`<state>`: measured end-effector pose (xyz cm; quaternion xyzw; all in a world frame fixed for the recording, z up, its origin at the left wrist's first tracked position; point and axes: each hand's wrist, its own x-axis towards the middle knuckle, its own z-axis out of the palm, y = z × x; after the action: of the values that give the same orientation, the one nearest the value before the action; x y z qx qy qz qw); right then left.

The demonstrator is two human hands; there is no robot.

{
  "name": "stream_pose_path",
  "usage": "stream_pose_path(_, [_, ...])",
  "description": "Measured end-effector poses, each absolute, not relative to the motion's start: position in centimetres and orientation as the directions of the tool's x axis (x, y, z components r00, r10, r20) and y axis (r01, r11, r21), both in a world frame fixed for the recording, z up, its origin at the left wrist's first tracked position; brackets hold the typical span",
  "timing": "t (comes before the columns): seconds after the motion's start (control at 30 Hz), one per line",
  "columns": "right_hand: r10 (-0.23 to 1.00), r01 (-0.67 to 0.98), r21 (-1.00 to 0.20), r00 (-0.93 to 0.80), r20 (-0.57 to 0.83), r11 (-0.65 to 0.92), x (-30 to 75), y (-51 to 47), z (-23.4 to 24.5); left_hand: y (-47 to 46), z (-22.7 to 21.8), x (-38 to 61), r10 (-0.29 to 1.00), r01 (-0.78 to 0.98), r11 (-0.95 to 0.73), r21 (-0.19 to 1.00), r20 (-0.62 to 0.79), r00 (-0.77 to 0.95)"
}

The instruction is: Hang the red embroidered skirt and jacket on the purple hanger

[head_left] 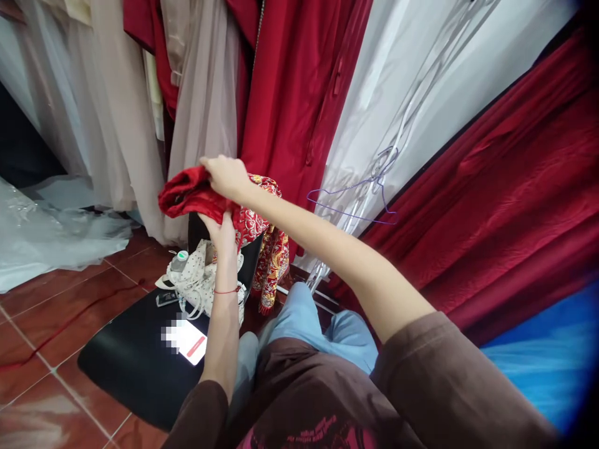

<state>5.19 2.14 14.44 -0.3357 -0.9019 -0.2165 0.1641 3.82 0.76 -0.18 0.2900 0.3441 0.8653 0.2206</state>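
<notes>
My right hand (227,174) is closed over the top of a folded red garment (187,194). From underneath, my left hand (223,232) grips the same red cloth; a red string circles that wrist. The garment has a red and gold embroidered part (271,259) that hangs down over a black chair back (250,265). Both arms reach forward from brown sleeves above my light blue trousers (304,324).
A black seat (126,362) holds a white spotted bag (196,284), a lit phone (189,342) and a small dark device (166,299). Red, beige and white garments hang behind. A purple wire hanger (355,199) hangs on white fabric. Clear plastic (47,237) lies on the red tile floor.
</notes>
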Motion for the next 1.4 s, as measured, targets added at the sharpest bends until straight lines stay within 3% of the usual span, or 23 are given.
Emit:
stream_pose_path(0.1, [0.6, 0.803, 0.209, -0.564, 0.567, 0.558, 8.7, 3.4, 17.4, 1.2, -0.6, 5.3, 0.615, -0.161, -0.63, 0.76, 0.362, -0.7])
stream_pose_path(0.27, [0.6, 0.882, 0.079, -0.379, 0.705, 0.465, 17.9, 7.0, 20.5, 1.6, -1.1, 7.8, 0.677, -0.124, -0.597, 0.793, 0.414, -0.608])
stream_pose_path(0.4, [0.644, 0.925, -0.006, -0.259, 0.719, 0.379, 26.1, 7.8, 18.5, 0.7, -0.9, 9.9, 0.612, 0.044, -0.664, 0.746, 0.576, -0.542])
stream_pose_path(0.53, [0.704, 0.942, -0.084, -0.181, 0.687, 0.324, 32.4, 6.1, 13.4, 0.0, -0.9, 11.2, 0.572, 0.253, -0.628, 0.736, 0.657, -0.491])
stream_pose_path(0.63, [0.723, 0.926, 0.019, -0.306, 0.619, 0.376, 36.3, 4.4, 9.1, 0.3, -1.5, 11.7, 0.572, 0.361, -0.572, 0.737, 0.674, -0.468])
stream_pose_path(0.77, [0.708, 0.812, 0.376, -0.577, 0.406, 0.446, 41.7, 3.6, 4.1, 1.6, -1.6, 12.1, 0.638, 0.423, -0.509, 0.75, 0.659, -0.399])
stream_pose_path(0.83, [0.698, 0.783, 0.445, -0.605, 0.384, 0.434, 44.6, 4.3, 2.0, 2.7, -0.6, 12.8, 0.668, 0.512, -0.484, 0.709, 0.678, -0.307])
stream_pose_path(0.93, [0.708, 0.816, 0.435, -0.56, 0.43, 0.382, 48.6, 6.0, -0.4, 5.4, 1.6, 14.4, 0.725, 0.745, -0.39, 0.541, 0.679, -0.114])
stream_pose_path(1.1, [0.678, 0.825, 0.432, -0.552, 0.485, 0.363, 54.1, 7.0, -2.4, 12.9, 5.0, 18.1, 0.881, 0.948, -0.226, 0.225, 0.463, 0.101])
stream_pose_path(1.2, [0.494, 0.736, 0.511, -0.677, 0.545, 0.444, 56.4, 6.0, -3.0, 17.9, 6.5, 19.6, 0.923, 0.93, -0.283, 0.236, 0.331, 0.197])
stream_pose_path(1.3, [0.332, 0.546, 0.531, -0.83, 0.449, 0.648, 57.0, 4.3, -4.1, 22.0, 8.0, 19.9, 0.946, 0.928, -0.25, 0.278, 0.273, 0.173])
stream_pose_path(1.4, [0.367, 0.465, 0.418, -0.882, 0.297, 0.781, 56.2, 3.2, -5.3, 24.7, 8.8, 19.5, 0.95, 0.925, -0.231, 0.303, 0.274, 0.148])
